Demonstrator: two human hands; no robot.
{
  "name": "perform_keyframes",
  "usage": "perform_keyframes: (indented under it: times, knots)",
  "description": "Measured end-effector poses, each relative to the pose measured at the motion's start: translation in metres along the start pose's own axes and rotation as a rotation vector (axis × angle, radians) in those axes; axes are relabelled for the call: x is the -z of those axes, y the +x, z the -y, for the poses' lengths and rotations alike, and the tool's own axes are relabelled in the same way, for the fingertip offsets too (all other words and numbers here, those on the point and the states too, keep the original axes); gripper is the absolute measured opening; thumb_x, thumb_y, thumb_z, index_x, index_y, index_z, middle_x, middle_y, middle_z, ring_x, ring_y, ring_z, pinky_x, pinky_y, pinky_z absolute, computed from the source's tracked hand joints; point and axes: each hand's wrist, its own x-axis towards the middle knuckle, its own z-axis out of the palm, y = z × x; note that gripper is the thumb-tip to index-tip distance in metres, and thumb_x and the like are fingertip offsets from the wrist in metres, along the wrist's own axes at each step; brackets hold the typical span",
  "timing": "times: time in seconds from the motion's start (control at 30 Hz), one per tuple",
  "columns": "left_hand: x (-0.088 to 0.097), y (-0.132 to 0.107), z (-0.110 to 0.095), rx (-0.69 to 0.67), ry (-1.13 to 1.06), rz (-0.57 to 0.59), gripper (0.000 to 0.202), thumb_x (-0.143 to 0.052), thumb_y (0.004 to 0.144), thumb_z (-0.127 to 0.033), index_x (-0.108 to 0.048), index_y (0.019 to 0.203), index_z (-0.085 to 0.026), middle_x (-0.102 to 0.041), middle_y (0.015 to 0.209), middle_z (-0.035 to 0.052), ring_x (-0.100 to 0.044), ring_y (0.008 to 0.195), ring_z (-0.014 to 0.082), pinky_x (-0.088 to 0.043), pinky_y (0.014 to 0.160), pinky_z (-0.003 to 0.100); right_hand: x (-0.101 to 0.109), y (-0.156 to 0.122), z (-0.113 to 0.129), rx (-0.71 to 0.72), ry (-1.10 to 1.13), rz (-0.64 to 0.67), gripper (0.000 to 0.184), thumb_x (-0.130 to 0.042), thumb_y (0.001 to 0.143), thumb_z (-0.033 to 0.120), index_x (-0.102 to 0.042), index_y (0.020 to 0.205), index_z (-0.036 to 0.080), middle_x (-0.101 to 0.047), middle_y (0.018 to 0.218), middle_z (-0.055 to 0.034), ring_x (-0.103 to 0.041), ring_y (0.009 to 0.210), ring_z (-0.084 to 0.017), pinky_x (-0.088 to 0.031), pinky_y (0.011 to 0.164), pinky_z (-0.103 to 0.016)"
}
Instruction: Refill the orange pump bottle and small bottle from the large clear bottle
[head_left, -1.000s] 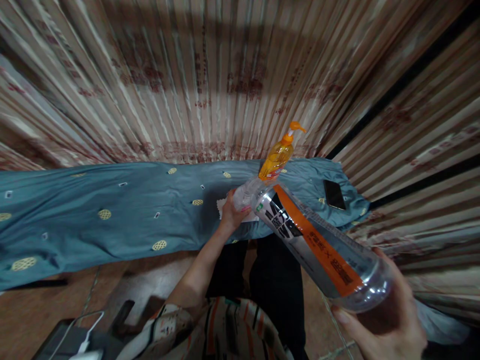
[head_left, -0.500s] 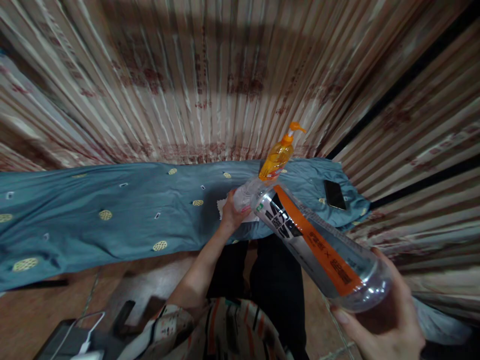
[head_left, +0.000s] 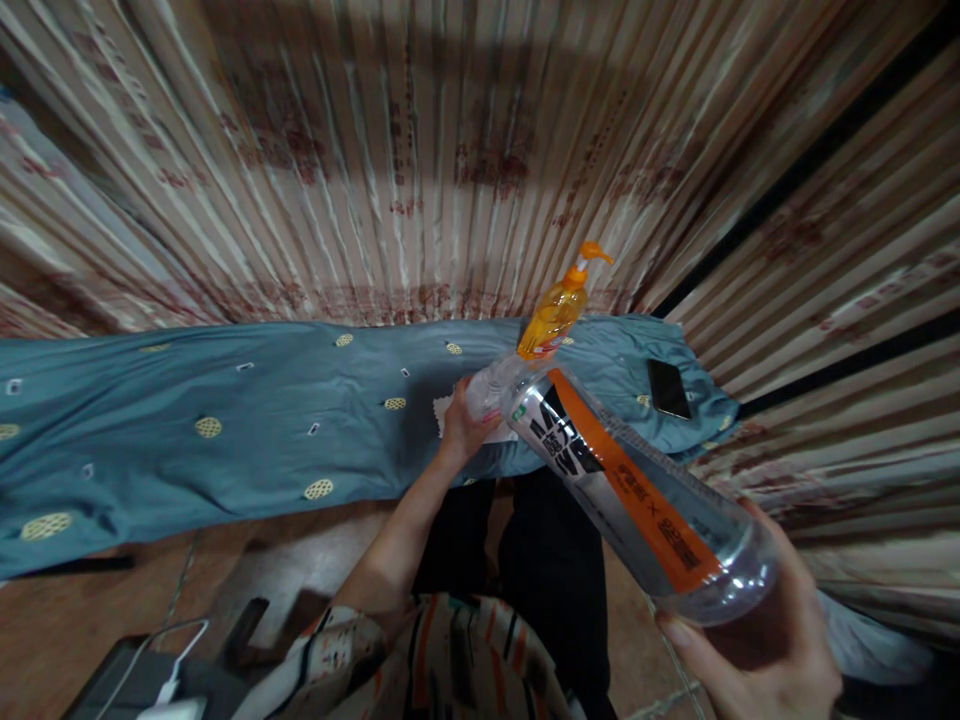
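Note:
My right hand [head_left: 772, 610] is wrapped round the base of a large clear plastic bottle [head_left: 626, 490] with an orange, silver and black label. The bottle slants down to the left, its neck end away from me. At that end, my left hand [head_left: 465, 420] is closed round a small clear plastic container [head_left: 491, 388]; its exact kind is hard to make out. The two clear pieces overlap in view, so I cannot tell if they touch. Beneath the left hand lies a white paper-like sheet [head_left: 441, 412], mostly covered.
An orange pump bottle [head_left: 553, 318] stands just behind the clear bottle's neck. A black phone [head_left: 669, 389] lies to the right on the blue patterned cloth [head_left: 262, 400]. Pleated curtains [head_left: 420, 170] hang behind and at the right. A dark case with a white cable [head_left: 176, 665] is at lower left.
Both hands and the bottle keep nearly the same pose. The view has shifted very slightly.

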Motion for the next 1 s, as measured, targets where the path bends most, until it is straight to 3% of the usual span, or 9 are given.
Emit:
perform_keyframes:
  times: [0.07,0.27,0.57,0.7,0.8,1.0]
  knots:
    - [-0.001,0.000,0.002,0.000,-0.004,-0.005,0.065,-0.082,0.065,-0.029,-0.054,0.123,-0.022,-0.072,0.110,0.0063,-0.072,0.099,0.0260,-0.059,0.087,0.040,0.000,0.000,0.002,-0.009,-0.018,0.006,0.108,-0.090,0.069,0.050,-0.037,0.160,0.027,-0.049,0.155,-0.0147,-0.053,0.135,-0.042,-0.048,0.109,-0.059]
    - [-0.002,0.000,0.005,-0.008,-0.039,-0.014,0.064,-0.083,0.064,-0.029,-0.054,0.121,-0.021,-0.073,0.108,0.0060,-0.072,0.096,0.0250,-0.059,0.086,0.039,0.000,0.000,0.003,-0.011,0.002,-0.004,0.107,-0.091,0.067,0.049,-0.040,0.159,0.028,-0.051,0.153,-0.0140,-0.055,0.133,-0.040,-0.048,0.108,-0.058]
    - [0.001,0.001,0.001,-0.024,0.005,0.005,0.062,-0.082,0.066,-0.027,-0.055,0.122,-0.022,-0.072,0.110,0.0056,-0.072,0.097,0.0235,-0.059,0.085,0.036,0.006,0.001,-0.027,0.132,-0.008,0.008,0.106,-0.092,0.067,0.041,-0.042,0.158,0.028,-0.053,0.152,-0.0131,-0.060,0.127,-0.036,-0.058,0.095,-0.047]
    - [0.002,0.001,-0.002,-0.017,-0.011,0.006,0.061,-0.083,0.066,-0.028,-0.055,0.120,-0.022,-0.072,0.110,0.0061,-0.072,0.098,0.0247,-0.059,0.086,0.038,0.004,0.002,-0.017,0.112,0.007,0.012,0.103,-0.092,0.067,0.040,-0.043,0.157,0.028,-0.054,0.151,-0.0127,-0.061,0.125,-0.034,-0.057,0.097,-0.045]
    - [0.002,0.001,-0.003,0.001,-0.007,0.011,0.061,-0.082,0.065,-0.026,-0.055,0.120,-0.022,-0.073,0.109,0.0068,-0.072,0.097,0.0252,-0.059,0.086,0.038,0.001,0.001,-0.003,0.026,0.010,0.003,0.104,-0.091,0.068,0.045,-0.042,0.158,0.026,-0.052,0.151,-0.0133,-0.057,0.129,-0.036,-0.051,0.106,-0.051]
    - [-0.001,0.001,0.003,-0.009,-0.025,-0.003,0.062,-0.082,0.066,-0.030,-0.055,0.121,-0.022,-0.072,0.107,0.0065,-0.071,0.096,0.0257,-0.058,0.084,0.039,-0.003,-0.001,0.008,-0.058,0.033,-0.015,0.108,-0.092,0.066,0.047,-0.041,0.158,0.024,-0.051,0.152,-0.0152,-0.056,0.130,-0.039,-0.045,0.110,-0.057]
